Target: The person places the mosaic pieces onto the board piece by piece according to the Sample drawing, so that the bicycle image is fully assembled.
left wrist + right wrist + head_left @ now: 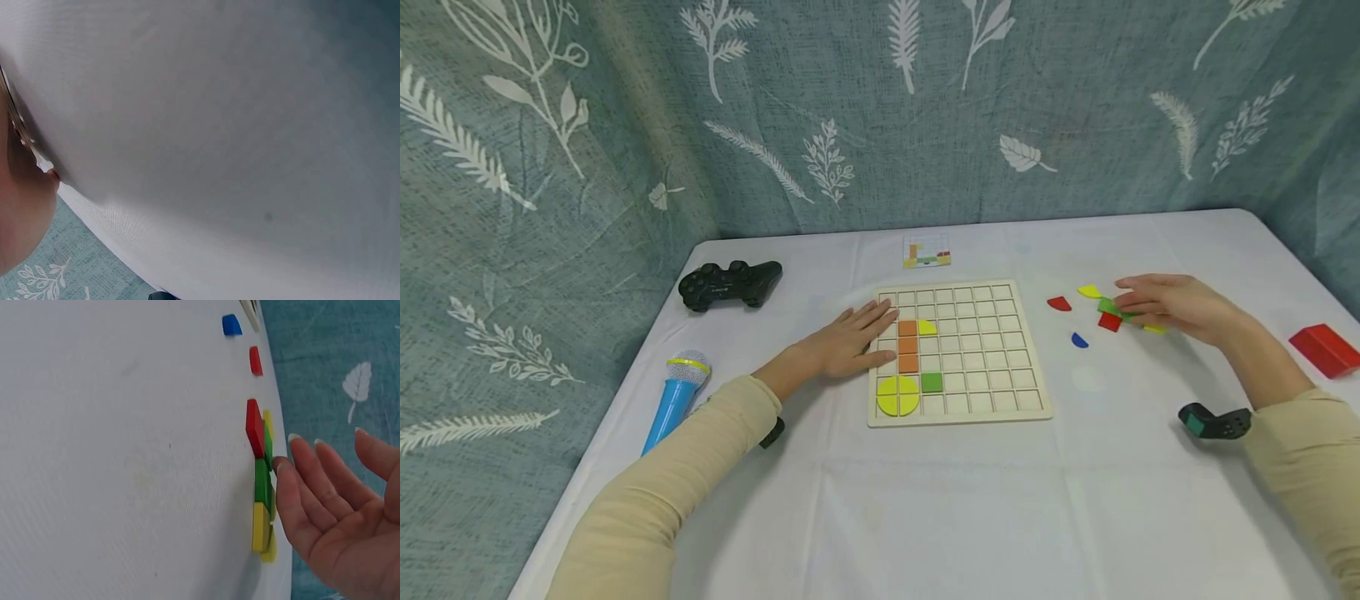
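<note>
My left hand (847,342) lies with extended fingers on the left edge of a wooden grid board (992,358). Only part of this hand (25,209) shows in the left wrist view. On the board are orange squares (907,345), a yellow quarter piece (927,327), a green square (932,382) and a yellow circle of quarter pieces (898,396). Over loose pieces to the right hovers my right hand (1183,308), its fingers loosely extended, holding nothing visible. Beneath or beside it are a red square (254,428), green pieces (262,482) and a yellow piece (258,526).
A small pattern card (927,251) lies behind the board. Nearer the board are a red piece (1059,304) and a blue piece (1079,340). A black game controller (730,284) and a blue microphone (676,400) lie left; a red block (1326,350) sits far right.
</note>
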A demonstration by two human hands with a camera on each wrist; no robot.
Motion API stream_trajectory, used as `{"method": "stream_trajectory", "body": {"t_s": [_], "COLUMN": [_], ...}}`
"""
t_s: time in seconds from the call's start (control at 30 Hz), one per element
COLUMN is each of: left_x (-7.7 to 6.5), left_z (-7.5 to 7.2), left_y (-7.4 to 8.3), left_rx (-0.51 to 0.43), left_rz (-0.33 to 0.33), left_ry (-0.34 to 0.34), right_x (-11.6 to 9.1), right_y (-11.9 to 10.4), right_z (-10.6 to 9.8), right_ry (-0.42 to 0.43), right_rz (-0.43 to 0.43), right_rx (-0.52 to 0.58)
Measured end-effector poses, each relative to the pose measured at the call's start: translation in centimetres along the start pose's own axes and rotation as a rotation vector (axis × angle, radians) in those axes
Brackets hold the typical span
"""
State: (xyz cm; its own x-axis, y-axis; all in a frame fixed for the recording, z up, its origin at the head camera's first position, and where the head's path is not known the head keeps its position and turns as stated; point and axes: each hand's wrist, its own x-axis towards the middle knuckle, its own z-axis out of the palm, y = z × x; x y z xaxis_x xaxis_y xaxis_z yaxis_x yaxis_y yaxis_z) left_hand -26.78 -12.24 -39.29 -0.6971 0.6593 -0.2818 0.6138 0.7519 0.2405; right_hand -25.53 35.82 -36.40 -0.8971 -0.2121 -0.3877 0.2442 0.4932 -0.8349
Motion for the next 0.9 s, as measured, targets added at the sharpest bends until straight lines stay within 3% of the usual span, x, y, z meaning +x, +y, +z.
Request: {"method": "stream_trajectory", "body": {"t_s": [0.57, 0.9], "left_x": [-0.17, 0.00], "left_z": [-0.05, 0.13], "left_y": [0.09, -0.05], "left_rx": [-0.003, -0.001], "left_rz": [0.001, 0.008], "left_ry": [-0.001, 0.008], "right_x": [-0.95, -0.92], "right_y": [0.59, 0.87], "right_z": [-1.00, -1.09], "right_ry": [0.089, 0.106], "right_rz": [-0.010, 0.007], "right_rx": [-0.218, -0.224]}}
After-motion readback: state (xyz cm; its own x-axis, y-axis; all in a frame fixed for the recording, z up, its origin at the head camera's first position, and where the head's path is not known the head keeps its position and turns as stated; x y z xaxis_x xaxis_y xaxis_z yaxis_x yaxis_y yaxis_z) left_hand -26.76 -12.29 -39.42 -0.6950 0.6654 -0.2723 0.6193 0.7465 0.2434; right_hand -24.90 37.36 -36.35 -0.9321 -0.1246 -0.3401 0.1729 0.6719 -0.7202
